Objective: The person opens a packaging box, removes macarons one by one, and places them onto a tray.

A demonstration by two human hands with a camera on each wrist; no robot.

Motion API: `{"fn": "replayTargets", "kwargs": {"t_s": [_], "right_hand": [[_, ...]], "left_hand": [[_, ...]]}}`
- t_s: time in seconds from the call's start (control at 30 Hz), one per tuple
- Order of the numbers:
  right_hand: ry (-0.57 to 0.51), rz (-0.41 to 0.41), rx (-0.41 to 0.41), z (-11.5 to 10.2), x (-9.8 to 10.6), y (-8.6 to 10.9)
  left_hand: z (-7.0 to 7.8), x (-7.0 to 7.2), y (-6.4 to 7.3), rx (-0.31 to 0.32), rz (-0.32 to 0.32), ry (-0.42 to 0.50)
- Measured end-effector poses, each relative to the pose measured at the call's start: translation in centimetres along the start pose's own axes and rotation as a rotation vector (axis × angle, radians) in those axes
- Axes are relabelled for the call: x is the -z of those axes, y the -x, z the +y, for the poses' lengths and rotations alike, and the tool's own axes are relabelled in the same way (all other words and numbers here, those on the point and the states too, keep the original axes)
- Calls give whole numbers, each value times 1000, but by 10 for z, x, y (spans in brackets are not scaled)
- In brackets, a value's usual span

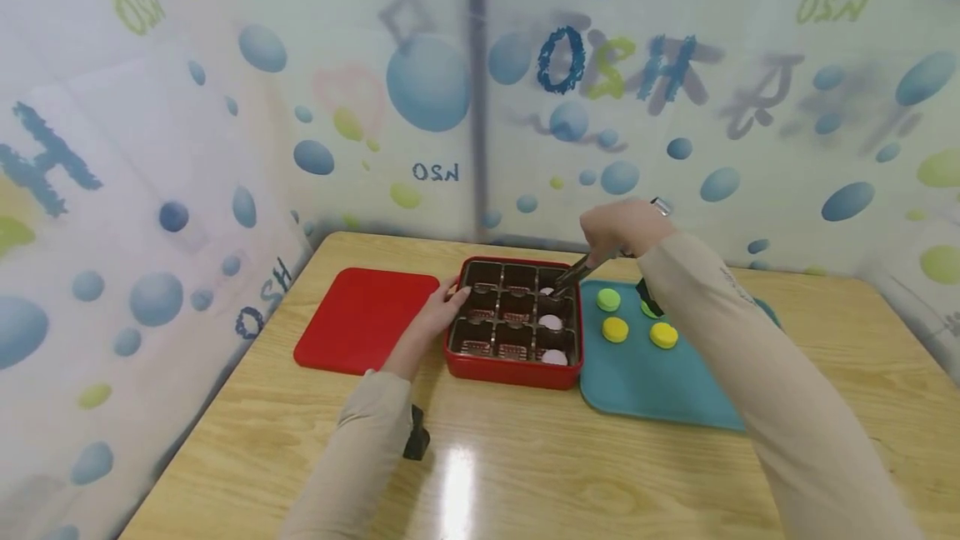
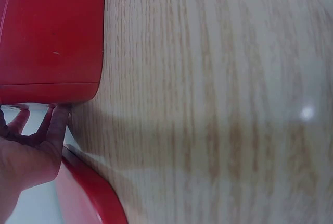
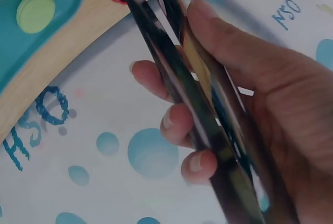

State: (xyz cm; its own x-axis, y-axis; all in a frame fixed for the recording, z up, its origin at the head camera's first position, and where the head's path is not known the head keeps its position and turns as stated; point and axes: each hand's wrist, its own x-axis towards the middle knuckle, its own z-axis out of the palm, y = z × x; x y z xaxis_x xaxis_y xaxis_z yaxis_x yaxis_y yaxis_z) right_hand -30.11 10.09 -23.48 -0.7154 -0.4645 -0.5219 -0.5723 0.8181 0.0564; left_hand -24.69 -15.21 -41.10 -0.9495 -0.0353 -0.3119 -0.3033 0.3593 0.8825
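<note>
A red box (image 1: 513, 369) with a dark divided insert stands on the table. Pale pink macarons sit in its right column: a front macaron (image 1: 554, 357), a middle macaron (image 1: 551, 322) and a back macaron (image 1: 547, 292). My left hand (image 1: 433, 312) holds the box's left wall, thumb at the rim and fingers against the outside. Metal tongs (image 3: 182, 83) are gripped in my right hand (image 1: 622, 227), thumb on one arm and fingers round the other. Their tips reach down into the back right compartment beside the back macaron; whether they pinch it I cannot tell.
A teal tray (image 1: 652, 398) lies right of the box, bearing yellow macarons (image 1: 616, 329) and green macarons (image 1: 608, 299), partly hidden by my right forearm. Left of the box is a flat red lid (image 1: 367, 319). A patterned curtain (image 1: 360, 190) hangs behind the table.
</note>
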Motion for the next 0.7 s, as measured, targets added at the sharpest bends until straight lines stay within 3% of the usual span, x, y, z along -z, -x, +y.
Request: {"fn": "replayTargets", "kwargs": {"t_s": [0.2, 0.37, 0.57, 0.7], "right_hand": [[-2, -45, -50, 0, 5, -5], [-28, -67, -57, 3, 0, -10], [-97, -60, 20, 4, -9, -12], [-71, -19, 65, -2, -9, -10]], "left_hand": [[2, -1, 2, 20, -8, -9], [-1, -1, 2, -3, -10, -16], [-2, -3, 1, -20, -2, -9], [-2, 1, 0, -18, 2, 0]]}}
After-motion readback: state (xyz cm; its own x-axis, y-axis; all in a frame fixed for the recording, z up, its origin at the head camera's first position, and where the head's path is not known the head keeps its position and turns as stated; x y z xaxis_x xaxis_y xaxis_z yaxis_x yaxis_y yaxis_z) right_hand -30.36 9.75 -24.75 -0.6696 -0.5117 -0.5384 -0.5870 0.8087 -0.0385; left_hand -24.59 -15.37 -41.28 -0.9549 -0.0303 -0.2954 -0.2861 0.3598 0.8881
